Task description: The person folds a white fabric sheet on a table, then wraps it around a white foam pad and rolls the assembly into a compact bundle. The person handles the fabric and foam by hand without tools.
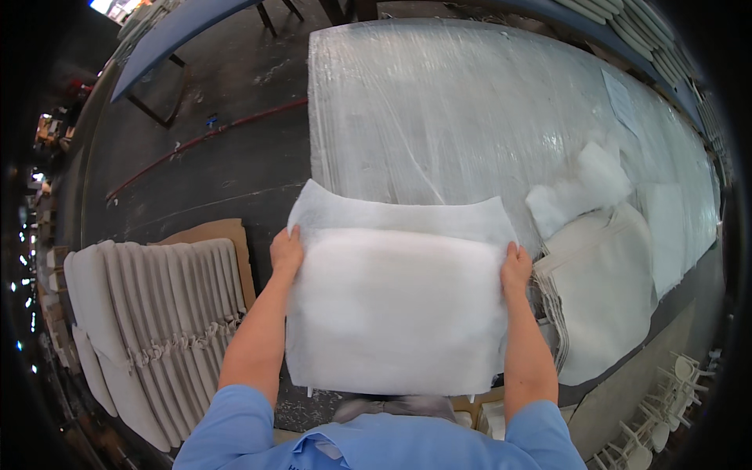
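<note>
A white sheet of fluffy padding point(399, 216) spreads in front of my body, with a thicker, rounded white pad point(403, 313) lying over most of it. My left hand point(287, 252) is closed on the left edge near the upper corner. On the opposite side my right hand point(515, 270) grips the right edge at about the same height, thumb on top. What supports the sheet from below is hidden. To the right of my right hand lies a stack of off-white fabric pieces point(599, 274), with a loose tuft of white wadding point(583, 188) above it.
Grey-white cushions point(160, 301) with ties stand in a row at left, beside brown cardboard point(244, 258). Behind the sheet is a large plastic-wrapped bundle point(439, 102). A blue-topped table point(172, 47) is at far left; a red hose-like line point(211, 135) crosses the dark surface. White chairs point(650, 427) stand lower right.
</note>
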Demonstrator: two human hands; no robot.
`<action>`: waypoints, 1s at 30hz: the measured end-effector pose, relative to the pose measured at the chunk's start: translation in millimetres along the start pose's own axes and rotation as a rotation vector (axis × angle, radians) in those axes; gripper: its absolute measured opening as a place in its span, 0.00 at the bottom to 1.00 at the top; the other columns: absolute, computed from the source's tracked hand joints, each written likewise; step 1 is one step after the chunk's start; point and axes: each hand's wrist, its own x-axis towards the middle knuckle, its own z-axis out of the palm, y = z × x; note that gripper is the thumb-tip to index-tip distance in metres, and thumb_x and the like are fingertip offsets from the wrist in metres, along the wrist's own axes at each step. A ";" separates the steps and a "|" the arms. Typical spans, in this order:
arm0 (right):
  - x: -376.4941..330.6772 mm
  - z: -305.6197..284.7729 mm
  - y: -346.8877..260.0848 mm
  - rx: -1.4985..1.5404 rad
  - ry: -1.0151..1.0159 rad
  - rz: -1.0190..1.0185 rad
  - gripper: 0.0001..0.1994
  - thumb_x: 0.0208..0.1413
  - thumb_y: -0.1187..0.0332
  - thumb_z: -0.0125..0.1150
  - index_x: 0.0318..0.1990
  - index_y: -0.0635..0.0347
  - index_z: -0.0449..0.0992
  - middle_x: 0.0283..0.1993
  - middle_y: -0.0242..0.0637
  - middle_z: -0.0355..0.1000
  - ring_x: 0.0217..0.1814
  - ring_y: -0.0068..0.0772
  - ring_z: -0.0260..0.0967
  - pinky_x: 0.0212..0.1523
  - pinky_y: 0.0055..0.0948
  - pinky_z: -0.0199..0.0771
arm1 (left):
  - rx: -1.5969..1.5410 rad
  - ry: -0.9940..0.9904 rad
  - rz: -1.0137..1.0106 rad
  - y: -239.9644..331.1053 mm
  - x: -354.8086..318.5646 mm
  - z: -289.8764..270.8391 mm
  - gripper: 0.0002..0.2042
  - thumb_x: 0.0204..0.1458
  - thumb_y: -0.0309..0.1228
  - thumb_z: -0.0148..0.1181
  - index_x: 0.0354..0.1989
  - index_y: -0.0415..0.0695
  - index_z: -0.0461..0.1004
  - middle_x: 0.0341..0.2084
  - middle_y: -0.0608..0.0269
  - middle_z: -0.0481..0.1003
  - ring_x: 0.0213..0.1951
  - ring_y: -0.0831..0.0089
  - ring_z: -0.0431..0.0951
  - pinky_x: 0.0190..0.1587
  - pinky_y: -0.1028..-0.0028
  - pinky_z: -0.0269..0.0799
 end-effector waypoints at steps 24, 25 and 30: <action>-17.8 -61.8 -30.8 0.495 -0.393 0.468 0.26 0.71 0.43 0.53 0.40 0.60 0.79 0.33 0.26 0.75 0.30 0.24 0.69 0.33 0.29 0.67 | -0.793 -0.552 -0.314 -48.4 -18.1 -45.5 0.36 0.67 0.65 0.45 0.62 0.43 0.76 0.46 0.63 0.82 0.47 0.68 0.80 0.52 0.65 0.74; -26.8 -74.6 -27.1 0.459 -0.401 0.481 0.26 0.71 0.43 0.53 0.42 0.60 0.79 0.33 0.26 0.75 0.30 0.24 0.69 0.33 0.28 0.67 | -0.741 -0.592 -0.306 -51.2 -28.9 -58.9 0.37 0.67 0.66 0.44 0.62 0.43 0.75 0.46 0.63 0.82 0.47 0.68 0.80 0.52 0.64 0.74; -82.3 -97.0 5.0 0.323 -0.527 0.567 0.25 0.72 0.45 0.53 0.48 0.62 0.80 0.34 0.26 0.76 0.30 0.22 0.69 0.34 0.28 0.68 | -0.603 -0.574 -0.332 -73.7 -88.6 -57.9 0.30 0.68 0.57 0.54 0.62 0.43 0.75 0.51 0.61 0.81 0.48 0.68 0.79 0.53 0.62 0.74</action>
